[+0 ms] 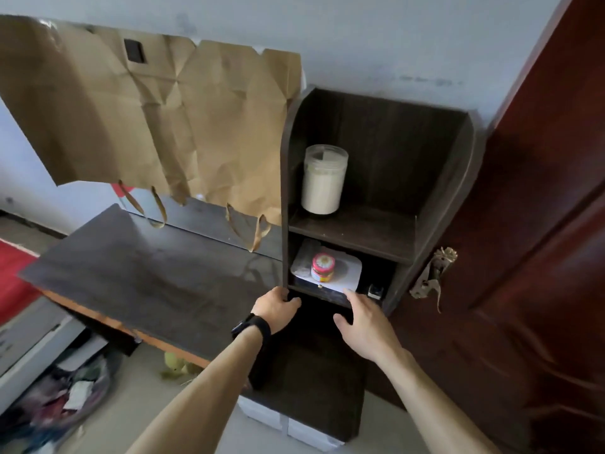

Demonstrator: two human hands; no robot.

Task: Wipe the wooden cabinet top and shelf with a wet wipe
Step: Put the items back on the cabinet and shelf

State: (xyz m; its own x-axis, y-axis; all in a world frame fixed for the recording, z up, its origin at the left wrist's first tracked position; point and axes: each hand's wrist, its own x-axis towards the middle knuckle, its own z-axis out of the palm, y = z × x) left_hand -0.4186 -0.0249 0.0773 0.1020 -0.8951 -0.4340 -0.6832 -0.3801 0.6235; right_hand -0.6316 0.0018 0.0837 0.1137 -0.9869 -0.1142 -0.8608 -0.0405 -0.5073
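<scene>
Head view. We note the dark wooden cabinet top [147, 276] lying left of centre, with the upright shelf unit [379, 139] standing at its right end against the wall.

The left hand [276, 309], black band [253, 326] at the wrist, reaches forward on a straight forearm. Its fingers and thumb are curled round the bottom front corner of the unit's left side wall.

The right hand [363, 326] is extended palm down, fingers straight and slightly spread, holding nothing. Its fingertips [350, 293] lie at the front edge of the lower shelf [322, 292]; we cannot tell whether they touch it.

A white-filled jar [324, 181] stands on the upper shelf [357, 231], and a red-lidded pot [322, 267] on the lower.
</scene>
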